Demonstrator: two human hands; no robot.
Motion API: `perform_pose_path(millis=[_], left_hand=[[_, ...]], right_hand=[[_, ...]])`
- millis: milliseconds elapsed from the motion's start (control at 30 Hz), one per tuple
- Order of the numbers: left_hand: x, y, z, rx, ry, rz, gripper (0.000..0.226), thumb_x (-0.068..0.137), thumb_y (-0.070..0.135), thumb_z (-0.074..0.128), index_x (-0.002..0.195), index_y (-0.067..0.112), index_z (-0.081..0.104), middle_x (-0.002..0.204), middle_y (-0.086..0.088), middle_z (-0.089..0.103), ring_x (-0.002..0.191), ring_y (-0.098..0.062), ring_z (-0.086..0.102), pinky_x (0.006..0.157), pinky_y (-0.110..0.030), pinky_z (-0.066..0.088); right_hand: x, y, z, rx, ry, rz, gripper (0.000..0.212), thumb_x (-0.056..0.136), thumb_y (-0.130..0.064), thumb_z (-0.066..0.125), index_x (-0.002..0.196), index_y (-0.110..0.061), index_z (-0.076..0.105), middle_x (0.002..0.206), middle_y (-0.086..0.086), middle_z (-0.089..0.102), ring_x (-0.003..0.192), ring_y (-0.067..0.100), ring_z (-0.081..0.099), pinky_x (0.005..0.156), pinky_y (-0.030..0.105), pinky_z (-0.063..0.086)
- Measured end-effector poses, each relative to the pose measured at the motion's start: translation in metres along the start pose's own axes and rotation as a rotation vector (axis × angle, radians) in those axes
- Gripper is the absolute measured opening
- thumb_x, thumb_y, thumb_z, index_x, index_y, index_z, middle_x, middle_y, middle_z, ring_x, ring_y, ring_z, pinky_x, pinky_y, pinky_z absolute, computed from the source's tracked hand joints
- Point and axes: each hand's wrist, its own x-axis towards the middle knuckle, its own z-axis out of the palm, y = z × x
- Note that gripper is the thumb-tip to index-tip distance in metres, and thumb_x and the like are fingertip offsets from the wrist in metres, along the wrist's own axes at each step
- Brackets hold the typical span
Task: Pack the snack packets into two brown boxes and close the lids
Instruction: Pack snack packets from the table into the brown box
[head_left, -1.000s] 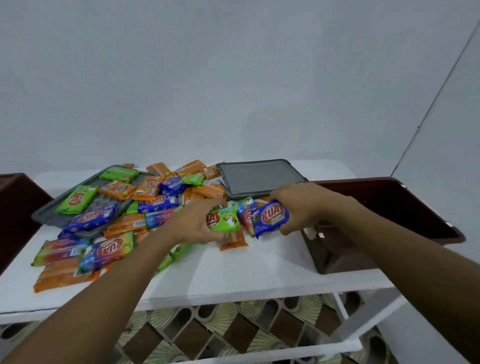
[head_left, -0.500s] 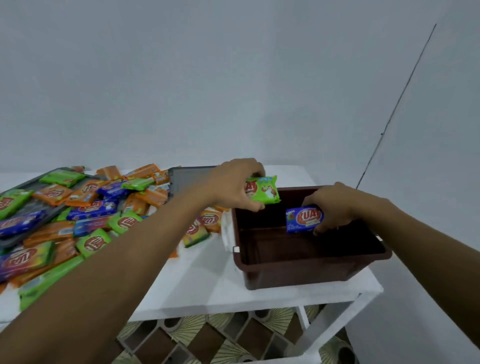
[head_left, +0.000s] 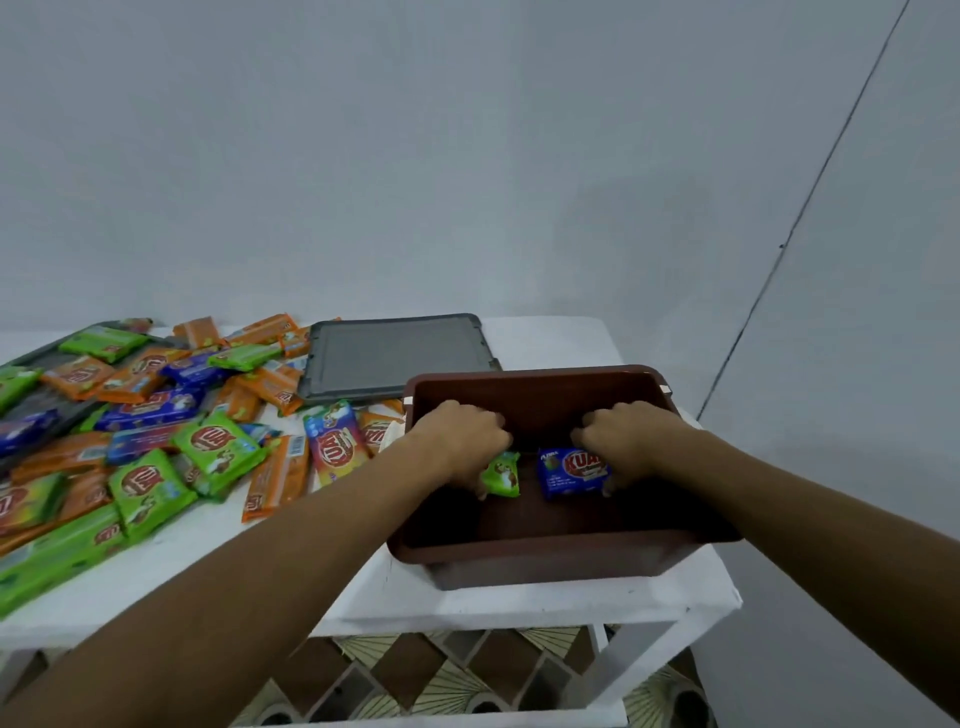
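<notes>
Standing against a grey wall, the white table (head_left: 519, 605) carries everything, its right edge and near right corner bare just past the brown box (head_left: 540, 558). The box sits at the table's right end, open-topped, its near wall close to the table's front edge and its floor mostly free. A grey lid (head_left: 395, 358) lies flat at 11 o'clock from the box, touching its far left corner. The heap of packets (head_left: 156, 441) spreads at 9 o'clock, reaching almost to the box's left wall. Both forearms cross the near rim into the box. The left hand (head_left: 462, 441) is closed on a green packet (head_left: 503, 474) low inside; the right hand (head_left: 631, 436) grips a blue packet (head_left: 569, 472) just beside it, a narrow gap between them.
</notes>
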Motion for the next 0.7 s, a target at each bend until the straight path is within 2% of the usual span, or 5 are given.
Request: perform_pose_path(millis=[133, 333, 533, 633, 700], left_hand=[[0.001, 0.0, 0.002, 0.027, -0.015, 0.003, 0.071, 0.077, 0.045, 0.075, 0.137, 0.02, 0.047, 0.128, -0.007, 0.055, 0.11, -0.033, 0.059, 0.075, -0.045, 0.048], [0.001, 0.004, -0.002, 0.057, -0.094, -0.01, 0.053, 0.077, 0.033, 0.079, 0.12, 0.01, 0.059, 0.12, -0.012, 0.06, 0.105, -0.034, 0.06, 0.076, -0.044, 0.052], [-0.013, 0.001, -0.016, 0.105, -0.157, -0.006, 0.043, 0.085, 0.029, 0.07, 0.122, 0.01, 0.057, 0.121, -0.013, 0.058, 0.106, -0.034, 0.06, 0.077, -0.042, 0.048], [-0.035, -0.024, -0.022, -0.066, -0.038, 0.001, 0.032, 0.091, 0.042, 0.058, 0.11, 0.018, 0.063, 0.108, -0.008, 0.063, 0.096, -0.029, 0.062, 0.078, -0.039, 0.05], [-0.058, -0.047, -0.02, -0.269, 0.162, 0.028, 0.029, 0.095, 0.039, 0.053, 0.111, 0.017, 0.063, 0.11, -0.006, 0.063, 0.101, -0.025, 0.059, 0.086, -0.041, 0.049]], right_hand=[[0.002, -0.007, 0.007, 0.063, 0.033, 0.046, 0.077, 0.076, -0.056, 0.071, 0.137, -0.019, 0.043, 0.128, 0.008, 0.055, 0.109, 0.025, 0.057, 0.084, 0.038, 0.048], [-0.003, -0.01, 0.005, 0.096, 0.074, 0.12, 0.064, 0.078, -0.052, 0.071, 0.126, -0.016, 0.052, 0.122, 0.007, 0.058, 0.104, 0.022, 0.059, 0.079, 0.034, 0.05], [-0.007, -0.007, -0.013, 0.133, -0.033, 0.107, 0.054, 0.08, -0.045, 0.072, 0.124, -0.019, 0.054, 0.121, 0.006, 0.058, 0.103, 0.021, 0.057, 0.077, 0.033, 0.047], [-0.011, -0.012, -0.029, 0.14, 0.088, 0.095, 0.03, 0.085, -0.04, 0.066, 0.111, -0.027, 0.058, 0.108, 0.001, 0.06, 0.084, 0.017, 0.052, 0.065, 0.03, 0.038], [-0.009, -0.021, -0.043, 0.169, 0.224, 0.065, 0.017, 0.088, -0.038, 0.061, 0.103, -0.031, 0.057, 0.1, -0.003, 0.061, 0.079, 0.017, 0.05, 0.062, 0.03, 0.034]])
